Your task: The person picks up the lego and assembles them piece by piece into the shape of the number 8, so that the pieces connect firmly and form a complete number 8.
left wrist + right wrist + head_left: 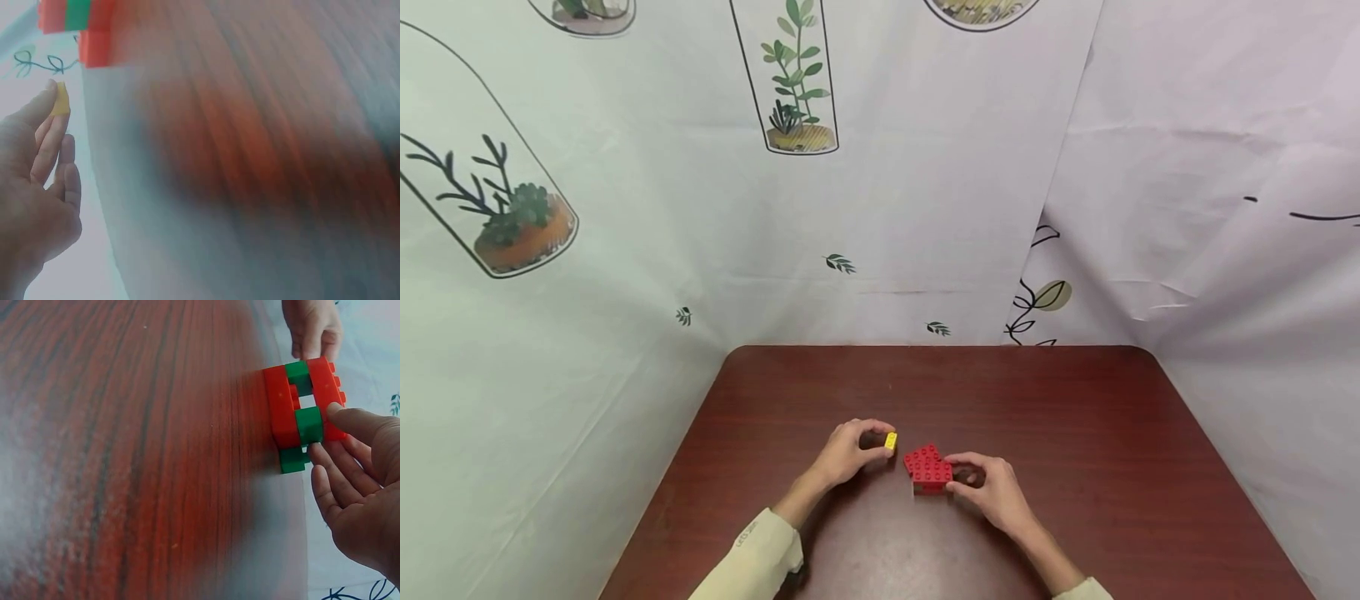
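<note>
My left hand [844, 452] pinches a small yellow toy brick [891, 442] between thumb and fingertips, just left of a brick build; it shows again as a yellow brick [61, 100] in the left wrist view. With thumb and fingers, my right hand [996, 490] holds the right side of that build. Its studded red top brick [932, 473] overlaps an angled red brick [917, 457] behind it. From the right wrist, green bricks [309, 425] stand between an upper red brick [326, 394] and a lower red brick [280, 403], with a gap between them. Another green brick [292, 460] sits beside the lower red one.
A dark red-brown wooden table [1037, 400] with rounded back corners carries the build. White cloth walls [925, 208] printed with plants in jars stand close along its back and both sides. Pale sleeves [756, 554] cover the forearms.
</note>
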A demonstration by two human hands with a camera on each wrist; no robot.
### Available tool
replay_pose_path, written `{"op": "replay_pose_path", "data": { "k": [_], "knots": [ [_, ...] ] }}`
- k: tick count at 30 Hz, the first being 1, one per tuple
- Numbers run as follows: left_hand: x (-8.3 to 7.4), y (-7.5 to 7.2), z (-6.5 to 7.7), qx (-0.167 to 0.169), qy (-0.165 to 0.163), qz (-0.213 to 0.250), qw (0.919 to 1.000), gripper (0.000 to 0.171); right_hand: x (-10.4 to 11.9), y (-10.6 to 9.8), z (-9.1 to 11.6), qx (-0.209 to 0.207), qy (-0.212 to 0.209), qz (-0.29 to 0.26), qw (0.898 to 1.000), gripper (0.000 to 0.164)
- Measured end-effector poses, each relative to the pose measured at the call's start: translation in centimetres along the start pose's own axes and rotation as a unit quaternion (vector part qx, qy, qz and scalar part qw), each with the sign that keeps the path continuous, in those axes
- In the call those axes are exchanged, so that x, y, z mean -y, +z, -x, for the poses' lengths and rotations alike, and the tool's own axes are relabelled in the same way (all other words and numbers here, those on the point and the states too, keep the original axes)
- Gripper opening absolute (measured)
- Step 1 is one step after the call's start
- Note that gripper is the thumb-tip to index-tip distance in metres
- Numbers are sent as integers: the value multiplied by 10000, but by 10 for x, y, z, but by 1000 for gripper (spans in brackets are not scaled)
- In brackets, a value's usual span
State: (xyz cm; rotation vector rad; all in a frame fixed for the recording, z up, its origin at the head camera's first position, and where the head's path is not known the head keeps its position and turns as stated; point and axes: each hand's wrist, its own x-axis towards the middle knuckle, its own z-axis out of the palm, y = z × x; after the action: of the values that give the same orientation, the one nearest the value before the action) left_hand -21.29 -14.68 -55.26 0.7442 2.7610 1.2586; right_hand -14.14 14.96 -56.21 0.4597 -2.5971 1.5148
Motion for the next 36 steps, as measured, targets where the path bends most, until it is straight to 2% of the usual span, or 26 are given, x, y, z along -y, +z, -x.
{"op": "replay_pose_path", "data": {
  "k": [8,16,28,36],
  "knots": [
    [-23,5,1,-89,150,90,9998,32,-1,1,0,-18,70,-45,10000,37],
    [-39,9,5,93,111,348,9993,31,-1,0,0,67,63,-106,9999,37],
    [-44,17,11,158,324,380,9986,30,0,-1,-1,91,50,-126,9999,36],
    [-42,22,12,213,241,375,9988,29,-1,-1,-1,87,40,-126,9999,36]
  ]
}}
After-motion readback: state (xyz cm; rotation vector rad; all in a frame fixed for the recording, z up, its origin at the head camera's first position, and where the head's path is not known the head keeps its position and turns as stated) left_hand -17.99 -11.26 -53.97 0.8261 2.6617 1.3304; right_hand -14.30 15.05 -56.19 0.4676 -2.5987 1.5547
